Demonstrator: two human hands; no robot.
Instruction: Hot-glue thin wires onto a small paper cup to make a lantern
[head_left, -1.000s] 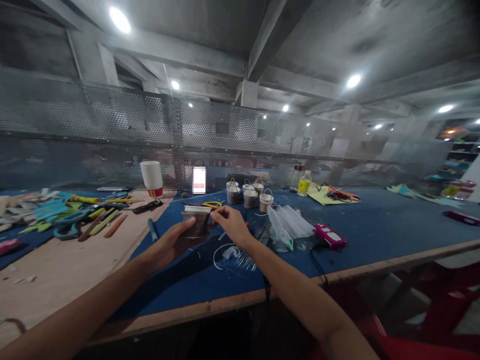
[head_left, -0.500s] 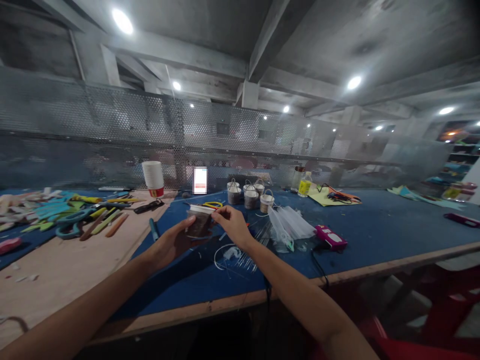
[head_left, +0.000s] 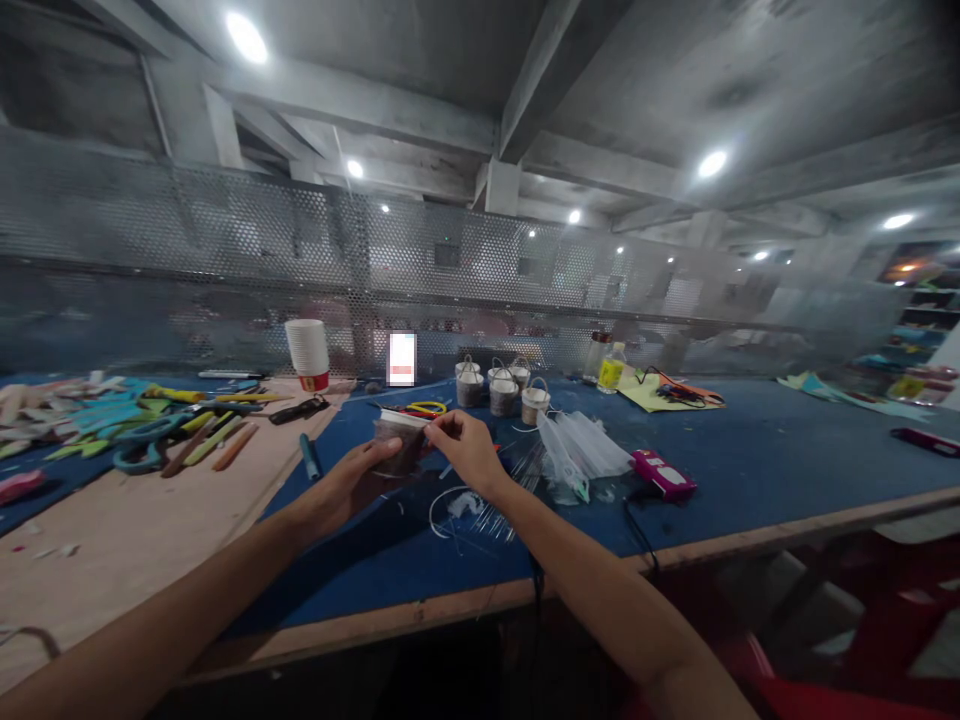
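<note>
- Left hand [head_left: 352, 475]: curled around a tapered brown cup [head_left: 407, 454], thumb on its side, holding it above the blue table [head_left: 787, 440].
- Right hand [head_left: 466, 448]: fingertips drawn together at the cup's white rim [head_left: 403, 419] (anything pinched there is too small to tell).
- Beyond: small round pots [head_left: 502, 400] with thin looped handles.

Teal scissors [head_left: 137, 455] lie beside coloured sticks [head_left: 212, 440] on the left of the desk [head_left: 787, 440], with a pink lump [head_left: 21, 486] near the edge of view. A stack of white cups [head_left: 307, 348] stands before a perforated metal screen [head_left: 285, 220]. A yellow-labelled bottle [head_left: 611, 372] stands next to a dark-topped jar [head_left: 598, 355]; to their right, a black cable [head_left: 679, 395] lies partly on yellow paper [head_left: 636, 397]. Bright lights [head_left: 247, 37] shine along the concrete ceiling [head_left: 375, 40].
</note>
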